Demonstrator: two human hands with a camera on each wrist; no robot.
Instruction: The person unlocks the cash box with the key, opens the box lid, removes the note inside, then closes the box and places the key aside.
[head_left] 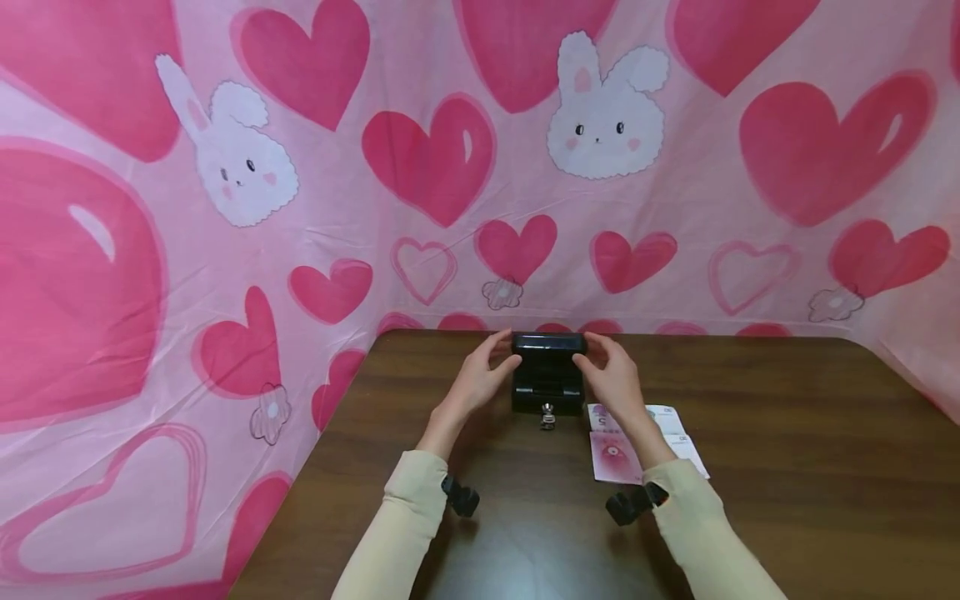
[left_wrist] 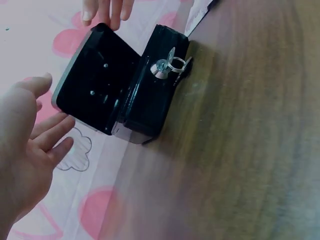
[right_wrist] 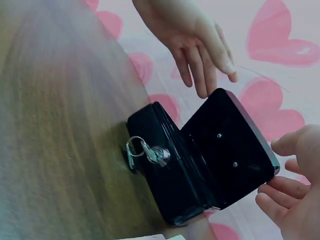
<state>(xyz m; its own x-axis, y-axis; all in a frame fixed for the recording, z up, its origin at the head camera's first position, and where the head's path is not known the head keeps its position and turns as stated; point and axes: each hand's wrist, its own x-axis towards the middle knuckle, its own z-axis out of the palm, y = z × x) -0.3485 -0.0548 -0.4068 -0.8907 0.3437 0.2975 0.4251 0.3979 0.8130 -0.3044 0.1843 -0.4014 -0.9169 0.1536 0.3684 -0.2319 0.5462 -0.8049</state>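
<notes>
A black lockable cash box [head_left: 547, 402] stands on the table with its lid [left_wrist: 92, 82] raised and tilted back. The lid's dark inside, with two small studs, faces the wrist cameras. In the lock on the front sits a key [right_wrist: 149, 151] on a metal ring. My left hand [head_left: 483, 371] is at the lid's left side, its fingers at the corner and the thumb apart in the left wrist view. Opposite it, my right hand [head_left: 617, 373] has its fingertips along the lid's right edge. Both hands' fingers are loosely bent, not wrapped around the lid.
Pink and white printed papers [head_left: 609, 467] lie on the brown wooden table [head_left: 787, 467] under the right forearm. A pink cloth [head_left: 420, 67] with hearts and rabbits hangs behind the table and along its left side. Black camera mounts [head_left: 461, 497] hang at both wrists.
</notes>
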